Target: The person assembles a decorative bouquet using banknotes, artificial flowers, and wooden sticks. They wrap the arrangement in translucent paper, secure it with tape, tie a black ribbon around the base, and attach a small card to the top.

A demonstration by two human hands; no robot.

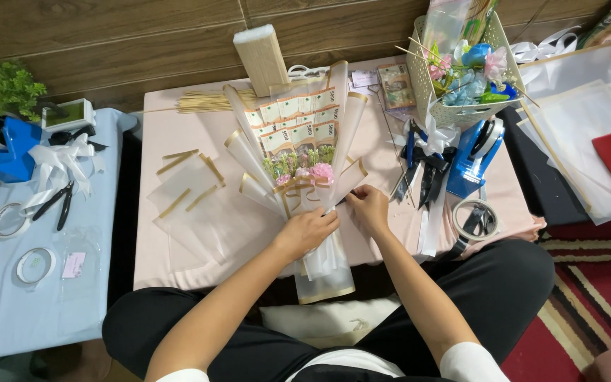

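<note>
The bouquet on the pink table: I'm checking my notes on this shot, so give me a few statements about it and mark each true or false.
1. Both hands are at the bouquet. True: the left hand and the right hand meet at the narrow gathered part of its wrap.
2. The bouquet holds folded banknotes above small pink flowers. True.
3. The white basket stands at the table's left edge. False: it stands at the far right, filled with pink and blue flowers.
4. The blue tape dispenser lies in the person's lap. False: it sits on the table just below the basket.
5. Loose gold-edged wrap sheets lie left of the bouquet. True.
</note>
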